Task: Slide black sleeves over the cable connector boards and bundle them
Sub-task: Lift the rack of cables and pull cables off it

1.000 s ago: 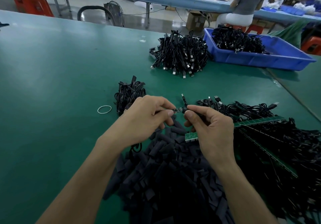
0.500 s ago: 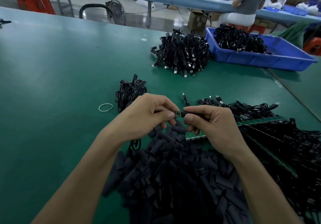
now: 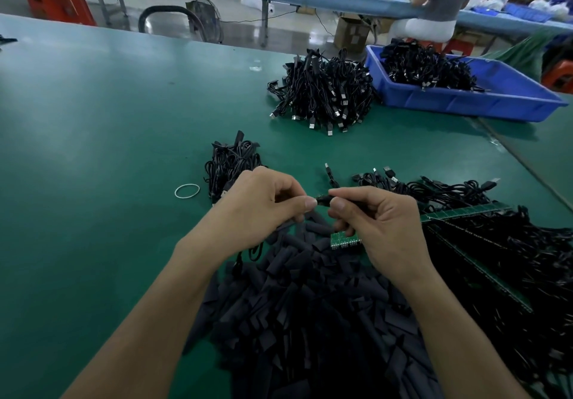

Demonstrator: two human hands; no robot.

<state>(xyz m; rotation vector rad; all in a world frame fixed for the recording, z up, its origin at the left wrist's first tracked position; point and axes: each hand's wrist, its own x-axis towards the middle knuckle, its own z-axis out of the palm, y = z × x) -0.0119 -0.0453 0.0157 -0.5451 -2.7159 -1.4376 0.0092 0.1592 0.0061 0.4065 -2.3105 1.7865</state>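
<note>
My left hand (image 3: pixel 263 206) and my right hand (image 3: pixel 381 222) meet thumb to thumb above the green table. Between the fingertips sits a small black piece, a sleeve on a cable end (image 3: pixel 323 199); the left hand pinches its left end and the right hand grips the cable side. The connector board is hidden inside or behind the fingers. A small green board panel (image 3: pixel 344 240) lies just under my right hand. A big heap of loose black sleeves (image 3: pixel 297 315) fills the table in front of me. Cables soldered to green board strips (image 3: pixel 483 262) lie to the right.
A small bundle of black cables (image 3: pixel 231 163) and a white rubber band (image 3: pixel 187 190) lie left of my hands. Farther back sit a pile of bundled cables (image 3: pixel 322 92) and a blue bin (image 3: pixel 477 101) with more. A person sits at the far bench.
The green connector board seen between my fingertips earlier is now covered in black. My hands have closed together slightly and the view has shifted a little.
</note>
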